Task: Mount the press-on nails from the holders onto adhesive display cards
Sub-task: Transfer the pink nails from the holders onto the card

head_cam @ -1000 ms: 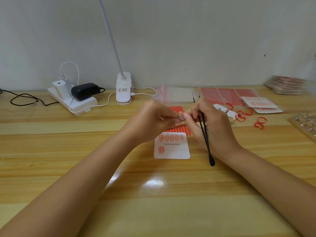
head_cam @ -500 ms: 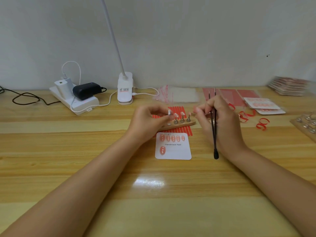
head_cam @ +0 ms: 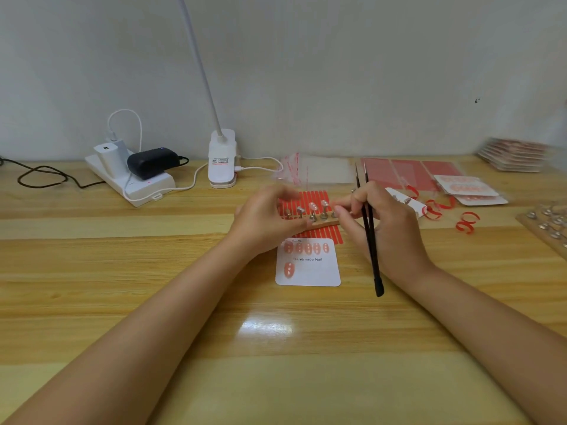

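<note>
A wooden nail holder with several metal pegs lies on a red adhesive strip sheet; two pegs carry pink nails. My left hand curls around the holder's left end, thumb at its front edge and fingers blurred above the pegs. My right hand grips black tweezers against the palm, tips pointing away from me. Its thumb and forefinger pinch together at the holder's right end; what they pinch is too small to tell. The white display card lies just in front with several pink nails stuck on.
A lamp base and a power strip with chargers stand at the back left. Plastic bags, red sheets, finished cards, curled red backing strips and a second peg holder lie to the right.
The hands, joined over the card a second ago, moved apart. The left hand went down to the holder; the right hand drew right with the tweezers, then its fingertips returned to the holder's right end.
</note>
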